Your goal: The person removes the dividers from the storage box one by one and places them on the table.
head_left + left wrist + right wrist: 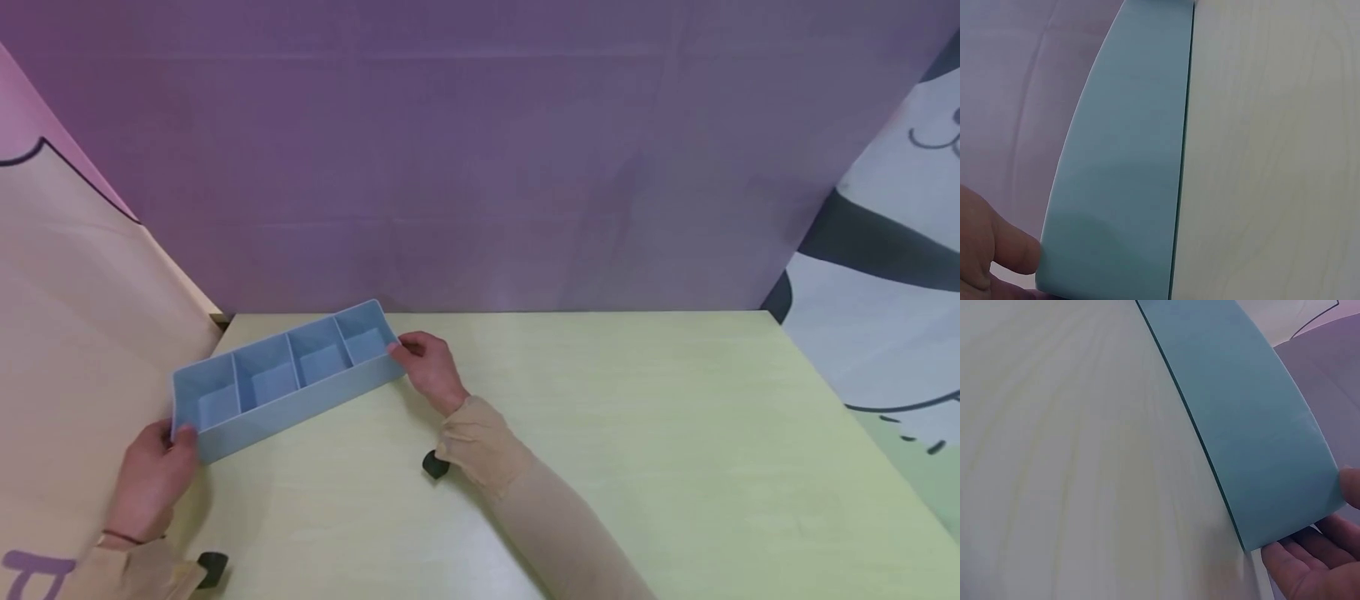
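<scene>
A long light-blue divided tray (300, 404) with several compartments in a row lies slanted at the left of the table, its right end farther back. My left hand (150, 479) grips its near left end, thumb at the front corner. At the other end, my right hand (431, 367) holds the short side with the thumb over the rim. In the left wrist view, the tray's long outer wall (1116, 162) runs up from the thumb. The right wrist view shows fingers (1291, 569) under the tray's end. No contents show in the compartments.
The pale wooden table (637, 433) extends to the right of the tray. A purple cloth (510, 150) hangs behind its back edge, and printed cloths hang on both sides. Small black pieces show at both sleeves, one (435, 464) near the right cuff.
</scene>
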A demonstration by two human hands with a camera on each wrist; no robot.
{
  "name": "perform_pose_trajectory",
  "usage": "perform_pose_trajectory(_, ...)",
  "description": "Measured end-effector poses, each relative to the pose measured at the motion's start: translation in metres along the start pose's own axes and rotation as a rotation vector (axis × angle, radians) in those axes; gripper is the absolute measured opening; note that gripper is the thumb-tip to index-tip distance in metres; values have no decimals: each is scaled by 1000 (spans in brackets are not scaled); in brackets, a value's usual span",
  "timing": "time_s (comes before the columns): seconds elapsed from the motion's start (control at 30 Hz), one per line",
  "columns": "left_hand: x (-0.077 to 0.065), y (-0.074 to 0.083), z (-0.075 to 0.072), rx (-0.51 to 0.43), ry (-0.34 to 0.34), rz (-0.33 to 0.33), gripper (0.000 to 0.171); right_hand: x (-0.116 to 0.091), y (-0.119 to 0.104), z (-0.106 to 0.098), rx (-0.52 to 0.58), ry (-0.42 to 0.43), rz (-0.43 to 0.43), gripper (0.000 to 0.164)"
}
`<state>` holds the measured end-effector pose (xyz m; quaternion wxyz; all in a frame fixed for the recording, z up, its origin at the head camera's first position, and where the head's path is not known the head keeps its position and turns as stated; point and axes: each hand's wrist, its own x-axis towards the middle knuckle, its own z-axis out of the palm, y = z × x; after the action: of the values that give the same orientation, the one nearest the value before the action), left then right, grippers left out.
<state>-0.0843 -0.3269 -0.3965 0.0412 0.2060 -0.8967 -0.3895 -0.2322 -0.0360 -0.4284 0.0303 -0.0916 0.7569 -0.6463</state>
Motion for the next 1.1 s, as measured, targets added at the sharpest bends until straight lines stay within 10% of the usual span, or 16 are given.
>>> perform_pose_trajectory(1.1,9,8,20,-58,42,114,52,2,5,-24,9,22,12,34)
